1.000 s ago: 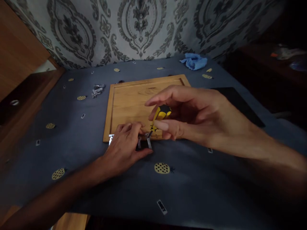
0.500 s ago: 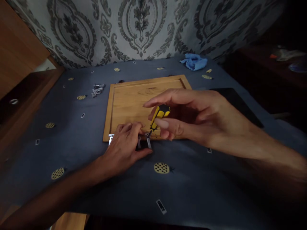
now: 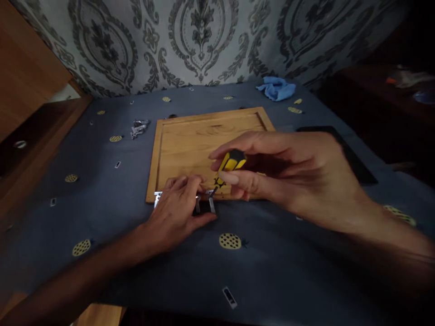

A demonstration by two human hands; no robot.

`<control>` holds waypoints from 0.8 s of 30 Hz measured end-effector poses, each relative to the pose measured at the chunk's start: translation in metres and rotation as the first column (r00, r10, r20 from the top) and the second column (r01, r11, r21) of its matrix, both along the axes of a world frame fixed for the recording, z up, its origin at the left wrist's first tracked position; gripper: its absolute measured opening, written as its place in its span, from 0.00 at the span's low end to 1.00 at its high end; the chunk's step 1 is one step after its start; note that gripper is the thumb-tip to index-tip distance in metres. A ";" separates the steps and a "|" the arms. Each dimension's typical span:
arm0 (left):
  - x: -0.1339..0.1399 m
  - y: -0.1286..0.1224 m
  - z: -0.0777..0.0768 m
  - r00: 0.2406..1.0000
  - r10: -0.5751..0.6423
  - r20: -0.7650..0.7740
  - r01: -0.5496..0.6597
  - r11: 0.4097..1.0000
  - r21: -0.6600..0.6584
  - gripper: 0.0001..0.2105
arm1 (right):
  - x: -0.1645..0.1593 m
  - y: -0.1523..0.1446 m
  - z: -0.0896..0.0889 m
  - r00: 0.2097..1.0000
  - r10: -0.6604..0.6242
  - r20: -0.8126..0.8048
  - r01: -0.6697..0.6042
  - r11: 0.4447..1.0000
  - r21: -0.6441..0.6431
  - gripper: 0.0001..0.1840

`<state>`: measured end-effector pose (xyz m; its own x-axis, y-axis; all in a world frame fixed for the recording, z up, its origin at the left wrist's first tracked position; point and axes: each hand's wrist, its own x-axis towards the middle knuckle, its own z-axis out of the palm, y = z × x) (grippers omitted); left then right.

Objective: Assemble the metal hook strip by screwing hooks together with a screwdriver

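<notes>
A screwdriver (image 3: 231, 163) with a stubby yellow and black handle is pinched between the thumb and fingers of my right hand (image 3: 288, 174). Its shaft slants down to a metal hinge (image 3: 211, 203) at the near edge of a wooden panel (image 3: 190, 149). My left hand (image 3: 180, 199) presses on that edge, its thumb and fingers closed around the hinge and partly hiding it. Just left of the fingers, a second shiny metal piece (image 3: 157, 197) shows at the panel's corner.
Several loose metal fittings (image 3: 138, 128) lie left of the panel on the blue tablecloth (image 3: 112, 203). A blue cloth (image 3: 277, 88) is crumpled at the back right. A flat black object (image 3: 353, 158) lies behind my right hand. Wooden furniture (image 3: 37, 72) stands at the left.
My right hand has rolled, and the screwdriver's handle has turned and shifted slightly right. My left hand stays in place on the hinge.
</notes>
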<state>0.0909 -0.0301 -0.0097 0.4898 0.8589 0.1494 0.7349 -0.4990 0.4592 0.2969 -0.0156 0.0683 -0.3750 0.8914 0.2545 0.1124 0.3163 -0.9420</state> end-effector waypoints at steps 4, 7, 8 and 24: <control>-0.002 0.000 -0.003 0.999 -0.021 0.029 0.020 0.999 0.032 0.25 | -0.003 -0.006 0.005 0.948 -0.314 -0.049 0.317 0.923 0.217 0.09; -0.003 -0.001 -0.004 0.999 -0.035 0.039 0.033 0.999 0.041 0.26 | -0.003 -0.006 0.002 0.927 -0.374 0.043 0.345 0.890 0.298 0.09; -0.003 -0.001 -0.003 0.998 -0.039 0.041 0.037 0.998 0.046 0.26 | -0.002 -0.005 -0.001 0.932 -0.356 0.071 0.320 0.898 0.301 0.10; 0.000 -0.001 0.003 1.000 -0.009 0.015 0.009 1.000 0.017 0.21 | -0.004 0.002 -0.018 0.979 -0.195 0.058 0.175 0.952 0.250 0.14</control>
<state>0.0911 -0.0308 -0.0067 0.4948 0.8519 0.1716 0.7234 -0.5132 0.4619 0.2934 -0.0140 0.0501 -0.2381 0.8623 0.4470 0.2631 0.5003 -0.8249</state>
